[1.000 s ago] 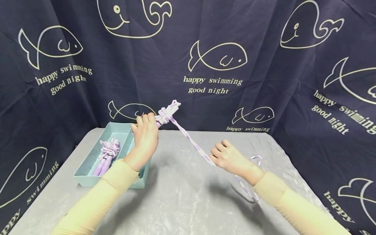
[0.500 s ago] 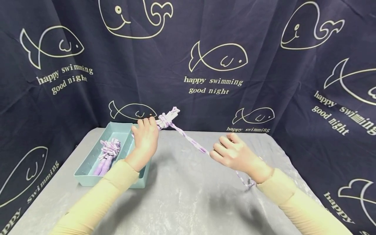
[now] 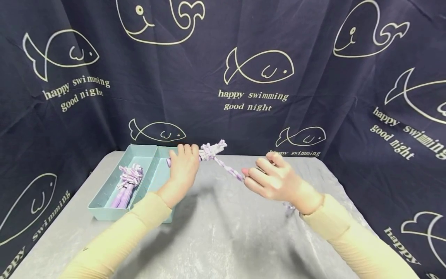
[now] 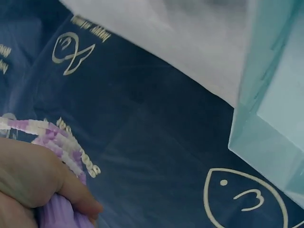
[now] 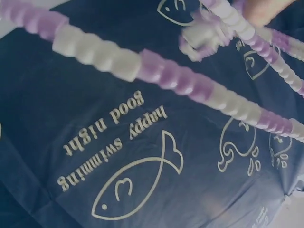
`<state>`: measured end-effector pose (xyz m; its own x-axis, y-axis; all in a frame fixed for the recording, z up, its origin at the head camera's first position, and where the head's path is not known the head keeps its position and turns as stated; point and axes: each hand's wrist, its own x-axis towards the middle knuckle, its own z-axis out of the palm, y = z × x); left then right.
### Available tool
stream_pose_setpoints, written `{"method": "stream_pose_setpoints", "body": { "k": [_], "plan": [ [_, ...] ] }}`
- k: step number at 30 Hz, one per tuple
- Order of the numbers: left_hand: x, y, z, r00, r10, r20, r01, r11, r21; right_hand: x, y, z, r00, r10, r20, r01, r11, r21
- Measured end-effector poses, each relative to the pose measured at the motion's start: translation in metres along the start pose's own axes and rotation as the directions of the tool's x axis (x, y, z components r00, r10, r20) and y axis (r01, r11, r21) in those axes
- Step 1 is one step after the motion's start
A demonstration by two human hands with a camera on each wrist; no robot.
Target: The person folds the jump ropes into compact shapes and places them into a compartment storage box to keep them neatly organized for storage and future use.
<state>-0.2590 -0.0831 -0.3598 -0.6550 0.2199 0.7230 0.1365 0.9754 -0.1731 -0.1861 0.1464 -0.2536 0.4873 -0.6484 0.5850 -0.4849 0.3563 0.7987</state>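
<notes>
My left hand [image 3: 182, 164] grips the purple handles of a beaded jump rope [image 3: 210, 151], held up over the table beside the tray. White and purple beads are wrapped around the bundle above the fingers. From this wrap a beaded strand [image 3: 228, 169] runs to my right hand [image 3: 273, 176], whose curled fingers hold it. Some loose beads show below the right wrist. In the left wrist view the ribbed purple handles [image 4: 59, 213] emerge under the left hand [image 4: 33, 175]. Large beaded strands [image 5: 178, 78] cross the right wrist view; the right fingers are out of that picture.
A light blue two-compartment tray [image 3: 92, 209] stands at the table's left. In its left compartment lies another wrapped jump rope [image 3: 127, 186] with purple handles. A grey cloth covers the table [image 3: 223, 240]. Dark blue curtains [image 3: 195, 77] with fish drawings enclose the back and sides.
The left hand has shifted right with the bundle, which hangs lower than before. My right hand has risen, and the strand between the hands is shorter. The loose loop at right is mostly hidden now.
</notes>
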Motion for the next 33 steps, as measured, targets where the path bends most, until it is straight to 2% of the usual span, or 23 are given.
{"method": "stream_pose_setpoints", "body": {
  "k": [5, 8, 11, 13, 15, 19, 22, 25, 33],
  "plan": [
    [-0.005, 0.012, 0.0, 0.988, 0.144, -0.049, -0.144, 0.99, 0.007, 0.012, 0.009, -0.001, 0.999, 0.0, -0.033, 0.0, 1.0, -0.006],
    [-0.006, 0.019, -0.002, 0.973, 0.22, -0.067, -0.219, 0.976, 0.022, 0.018, 0.013, 0.0, 0.999, 0.005, -0.045, -0.005, 1.0, -0.008],
    [-0.007, 0.025, -0.003, 0.949, 0.31, -0.06, -0.308, 0.951, 0.042, 0.023, 0.017, -0.001, 0.999, 0.023, -0.035, -0.023, 1.0, -0.011],
    [-0.008, 0.028, -0.003, 0.926, 0.369, -0.084, -0.366, 0.929, 0.051, 0.026, 0.019, -0.001, 0.999, 0.038, -0.025, -0.038, 0.999, -0.02],
    [-0.009, 0.032, -0.003, 0.897, 0.419, -0.142, -0.415, 0.908, 0.056, 0.027, 0.022, -0.001, 0.999, 0.054, -0.008, -0.054, 0.998, -0.029],
    [-0.012, 0.038, -0.003, 0.841, 0.492, -0.225, -0.488, 0.869, 0.078, 0.025, 0.028, 0.0, 0.995, 0.087, 0.044, -0.086, 0.996, -0.014],
    [-0.018, 0.041, -0.001, 0.814, 0.547, -0.198, -0.544, 0.836, 0.073, 0.021, 0.031, 0.001, 0.99, 0.104, 0.098, -0.105, 0.994, 0.008],
    [-0.024, 0.045, 0.001, 0.777, 0.603, -0.182, -0.606, 0.794, 0.049, 0.013, 0.032, 0.002, 0.984, 0.107, 0.144, -0.11, 0.994, 0.009],
    [-0.032, 0.057, -0.005, 0.644, 0.725, -0.244, -0.739, 0.672, 0.043, -0.009, 0.04, 0.014, 0.957, 0.125, 0.262, -0.126, 0.992, -0.014]
  ]
}}
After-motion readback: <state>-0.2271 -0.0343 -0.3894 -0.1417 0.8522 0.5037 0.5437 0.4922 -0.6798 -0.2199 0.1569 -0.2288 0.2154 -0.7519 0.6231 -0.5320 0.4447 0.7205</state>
